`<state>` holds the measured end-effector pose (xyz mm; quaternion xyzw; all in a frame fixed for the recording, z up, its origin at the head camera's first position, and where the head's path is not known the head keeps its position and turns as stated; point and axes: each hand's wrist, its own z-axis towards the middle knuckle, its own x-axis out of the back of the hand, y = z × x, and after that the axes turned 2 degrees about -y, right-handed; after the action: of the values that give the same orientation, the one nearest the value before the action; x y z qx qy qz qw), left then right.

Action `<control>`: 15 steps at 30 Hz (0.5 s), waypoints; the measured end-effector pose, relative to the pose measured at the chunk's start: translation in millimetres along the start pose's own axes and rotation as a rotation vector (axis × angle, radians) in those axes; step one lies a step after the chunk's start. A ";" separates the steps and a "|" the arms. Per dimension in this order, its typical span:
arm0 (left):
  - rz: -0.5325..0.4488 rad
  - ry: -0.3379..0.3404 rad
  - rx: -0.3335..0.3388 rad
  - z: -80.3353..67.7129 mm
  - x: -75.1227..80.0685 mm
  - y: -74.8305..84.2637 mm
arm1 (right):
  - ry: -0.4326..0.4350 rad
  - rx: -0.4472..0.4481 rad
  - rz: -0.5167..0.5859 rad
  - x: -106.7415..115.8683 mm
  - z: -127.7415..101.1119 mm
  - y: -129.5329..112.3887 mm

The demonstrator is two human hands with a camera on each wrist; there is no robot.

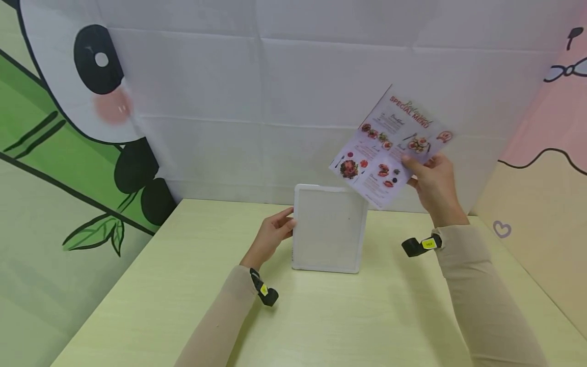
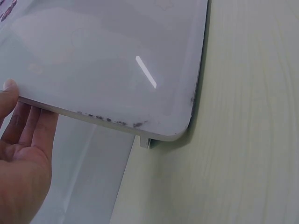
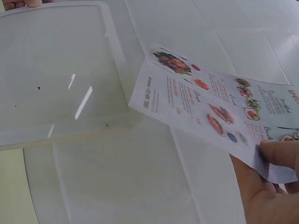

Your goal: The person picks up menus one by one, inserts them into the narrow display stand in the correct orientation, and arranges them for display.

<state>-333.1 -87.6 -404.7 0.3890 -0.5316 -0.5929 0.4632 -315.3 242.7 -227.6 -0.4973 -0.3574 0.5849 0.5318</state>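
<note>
A clear acrylic sign holder with a white border stands upright on the pale table, near the back wall. My left hand grips its left edge, thumb in front and fingers behind; the left wrist view shows the holder close up with my left hand at its edge. My right hand pinches a printed menu sheet titled "Special Menu", held in the air above and right of the holder. In the right wrist view the menu sheet hangs beside the holder, gripped by my right hand.
A white cloth backdrop hangs right behind the holder. A panda and bamboo panel closes the left side, a pink and cream panel the right. Small cameras are strapped on both wrists.
</note>
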 end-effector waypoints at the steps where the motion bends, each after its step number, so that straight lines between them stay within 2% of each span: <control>1: 0.000 -0.002 -0.001 -0.1 0.1 -0.2 | -0.009 0.002 0.004 -0.9 0.3 1.0; 7: -0.005 -0.008 -0.001 -0.6 0.5 -0.5 | -0.019 0.017 0.006 -6.6 1.6 6.8; 15: -0.012 -0.012 0.000 -1.0 1.2 -0.5 | 0.004 0.011 0.089 -16.4 2.3 12.0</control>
<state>-332.5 -89.1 -405.2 0.3885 -0.5319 -0.5981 0.4565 -321.8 224.8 -235.1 -0.5112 -0.3306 0.6089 0.5086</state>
